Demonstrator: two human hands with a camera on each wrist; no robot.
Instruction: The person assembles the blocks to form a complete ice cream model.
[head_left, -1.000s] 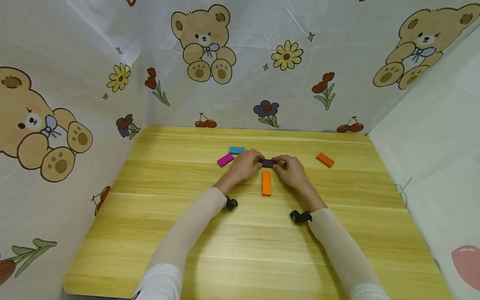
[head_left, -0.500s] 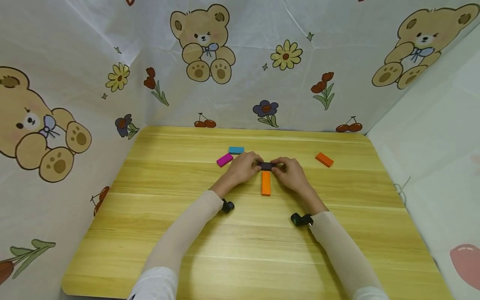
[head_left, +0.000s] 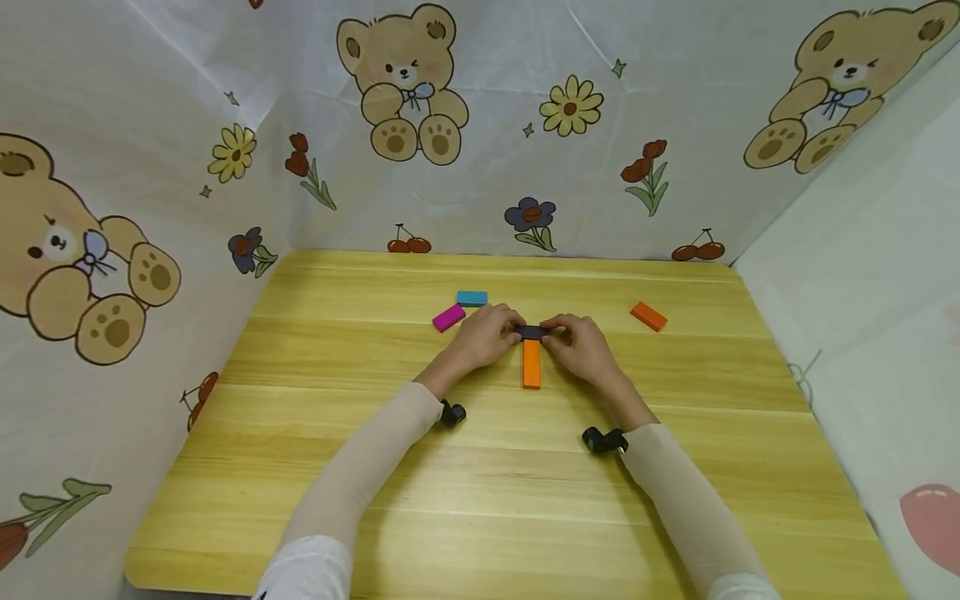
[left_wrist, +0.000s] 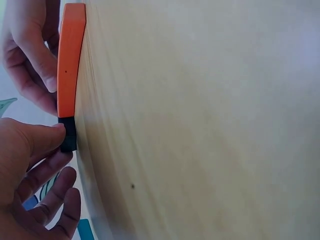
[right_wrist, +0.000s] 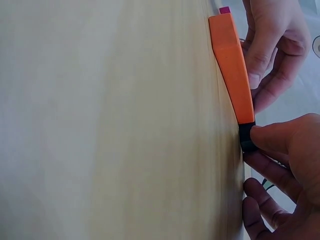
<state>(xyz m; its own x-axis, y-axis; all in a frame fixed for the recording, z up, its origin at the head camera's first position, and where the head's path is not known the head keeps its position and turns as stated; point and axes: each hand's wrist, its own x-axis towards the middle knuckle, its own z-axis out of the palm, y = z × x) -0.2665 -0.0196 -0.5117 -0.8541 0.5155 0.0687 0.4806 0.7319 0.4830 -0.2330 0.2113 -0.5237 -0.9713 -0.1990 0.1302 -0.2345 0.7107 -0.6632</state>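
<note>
Between both hands lies a black block (head_left: 531, 332), set crosswise at the far end of an orange block (head_left: 532, 364), so that the two form a T. My left hand (head_left: 486, 335) pinches the black block's left end between thumb and index finger. At its right end, my right hand (head_left: 579, 342) pinches it the same way. In the left wrist view the orange block (left_wrist: 71, 60) meets the black block (left_wrist: 68, 134) end to side, and the right wrist view shows the same contact by the thumb. The other fingers of each hand are loosely curled.
A magenta block (head_left: 448, 317) and a blue block (head_left: 472, 298) lie just beyond the left hand. Off to the right is a second, red-orange block (head_left: 648, 317). The wooden table (head_left: 480, 517) ends at a patterned cloth (head_left: 480, 192) behind.
Both hands have drawn the black block a little toward the person, closing the gap to the orange block. Over the last half second the hands hardly move.
</note>
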